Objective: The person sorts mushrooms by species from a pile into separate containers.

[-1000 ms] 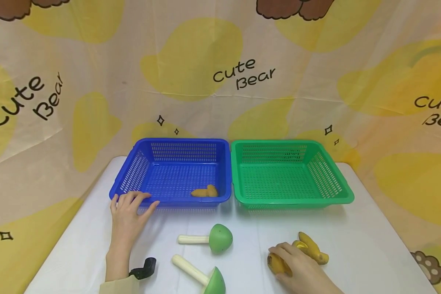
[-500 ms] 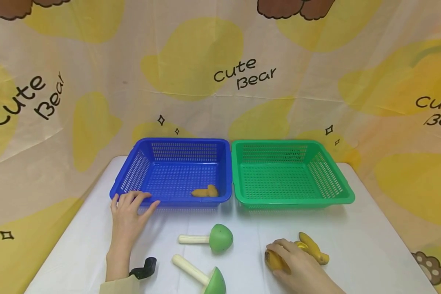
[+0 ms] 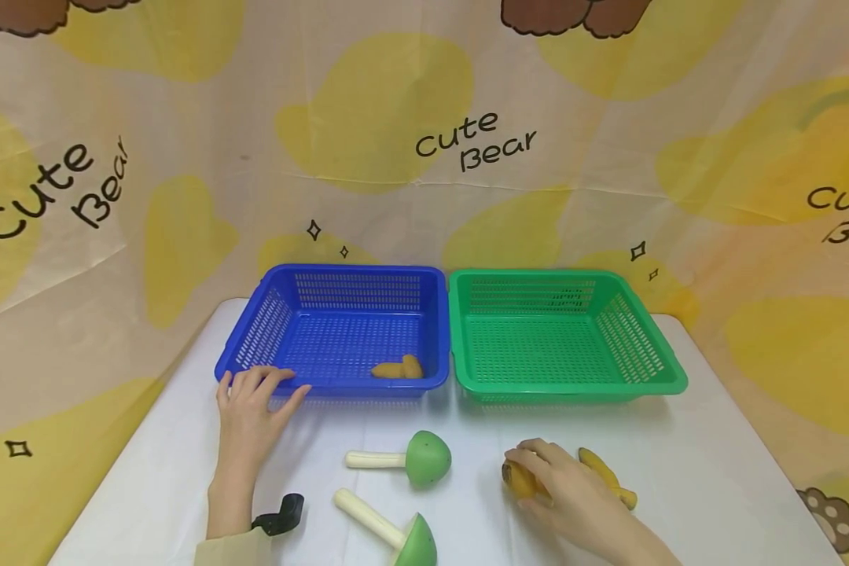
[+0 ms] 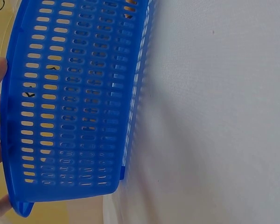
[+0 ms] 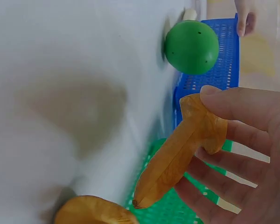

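Observation:
My left hand (image 3: 245,420) rests on the near left rim of the blue basket (image 3: 347,391), fingers spread over the edge; the left wrist view catches its fingertips along the rim. My right hand (image 3: 566,491) pinches a yellow-brown toy banana (image 5: 175,158) between thumb and fingers, a little above the white table. Another toy banana (image 3: 608,475) lies just behind that hand, partly covered by it. Inside the blue basket's near right corner is a yellow-brown toy piece (image 3: 399,368) of similar colour. Two green-capped toy mushrooms lie between the hands, one nearer the baskets (image 3: 428,458) and one closer (image 3: 417,542).
A green basket (image 3: 573,387) stands right beside the blue one at the back of the table (image 3: 481,511). A black strap piece (image 3: 283,515) is by the left wrist. Behind everything hangs a printed cloth (image 3: 368,118).
My right hand has lifted the toy banana and shifted slightly left and away, uncovering more of the banana behind it. The left hand stays on the rim.

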Demonstrator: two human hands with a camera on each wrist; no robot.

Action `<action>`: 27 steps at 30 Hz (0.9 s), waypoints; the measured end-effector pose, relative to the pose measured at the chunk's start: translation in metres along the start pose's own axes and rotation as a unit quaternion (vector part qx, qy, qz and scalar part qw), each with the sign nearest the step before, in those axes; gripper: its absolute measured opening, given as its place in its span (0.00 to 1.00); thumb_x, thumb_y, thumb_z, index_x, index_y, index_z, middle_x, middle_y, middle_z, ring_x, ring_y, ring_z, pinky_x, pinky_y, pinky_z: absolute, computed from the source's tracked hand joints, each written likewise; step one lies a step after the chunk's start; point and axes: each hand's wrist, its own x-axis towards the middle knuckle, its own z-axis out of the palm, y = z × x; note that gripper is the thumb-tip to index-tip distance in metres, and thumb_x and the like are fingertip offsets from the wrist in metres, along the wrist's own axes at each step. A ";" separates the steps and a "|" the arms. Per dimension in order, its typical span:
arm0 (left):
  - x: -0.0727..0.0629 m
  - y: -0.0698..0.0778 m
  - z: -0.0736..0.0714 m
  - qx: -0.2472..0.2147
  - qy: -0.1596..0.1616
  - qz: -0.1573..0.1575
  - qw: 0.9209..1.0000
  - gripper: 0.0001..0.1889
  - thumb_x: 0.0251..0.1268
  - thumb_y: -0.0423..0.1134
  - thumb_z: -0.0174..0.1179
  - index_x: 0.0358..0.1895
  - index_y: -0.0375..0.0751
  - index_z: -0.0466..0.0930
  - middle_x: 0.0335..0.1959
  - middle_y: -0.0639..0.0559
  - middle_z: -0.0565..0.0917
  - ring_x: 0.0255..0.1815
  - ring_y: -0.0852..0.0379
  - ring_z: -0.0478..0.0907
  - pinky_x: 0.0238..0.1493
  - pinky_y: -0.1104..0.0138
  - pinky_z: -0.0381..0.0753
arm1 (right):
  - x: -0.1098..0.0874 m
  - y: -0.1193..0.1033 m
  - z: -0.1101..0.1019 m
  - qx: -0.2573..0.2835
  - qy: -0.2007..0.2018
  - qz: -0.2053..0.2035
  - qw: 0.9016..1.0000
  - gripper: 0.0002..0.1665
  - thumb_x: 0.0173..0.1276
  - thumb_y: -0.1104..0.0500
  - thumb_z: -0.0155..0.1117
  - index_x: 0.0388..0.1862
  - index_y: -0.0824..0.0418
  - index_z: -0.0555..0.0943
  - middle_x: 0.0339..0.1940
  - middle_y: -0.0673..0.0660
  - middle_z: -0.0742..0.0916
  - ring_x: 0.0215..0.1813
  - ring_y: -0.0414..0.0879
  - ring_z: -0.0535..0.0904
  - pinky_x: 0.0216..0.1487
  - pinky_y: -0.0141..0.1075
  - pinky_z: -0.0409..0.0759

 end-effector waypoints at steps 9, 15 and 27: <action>0.000 -0.001 0.001 0.000 -0.001 0.002 1.000 0.17 0.45 0.42 0.74 0.38 0.39 0.83 0.38 0.43 0.81 0.46 0.40 0.72 0.67 0.34 0.53 | 0.020 0.001 -0.013 -0.007 0.049 -0.062 0.997 0.33 0.47 0.59 0.77 0.55 0.51 0.78 0.50 0.46 0.82 0.48 0.41 0.81 0.36 0.32 0.82; 0.000 -0.002 0.001 -0.002 -0.001 0.005 1.000 0.17 0.44 0.42 0.73 0.38 0.39 0.83 0.38 0.43 0.81 0.47 0.39 0.72 0.67 0.34 0.53 | 0.034 0.001 -0.019 0.012 0.040 -0.078 0.996 0.33 0.47 0.60 0.77 0.54 0.54 0.78 0.48 0.47 0.82 0.43 0.39 0.80 0.39 0.32 0.84; 0.000 0.000 -0.001 0.003 -0.002 0.001 1.000 0.17 0.44 0.41 0.74 0.38 0.39 0.83 0.38 0.43 0.80 0.47 0.39 0.72 0.67 0.34 0.53 | 0.062 -0.006 -0.034 0.017 0.014 -0.084 0.996 0.29 0.52 0.57 0.76 0.54 0.53 0.78 0.49 0.48 0.83 0.47 0.40 0.81 0.44 0.35 0.83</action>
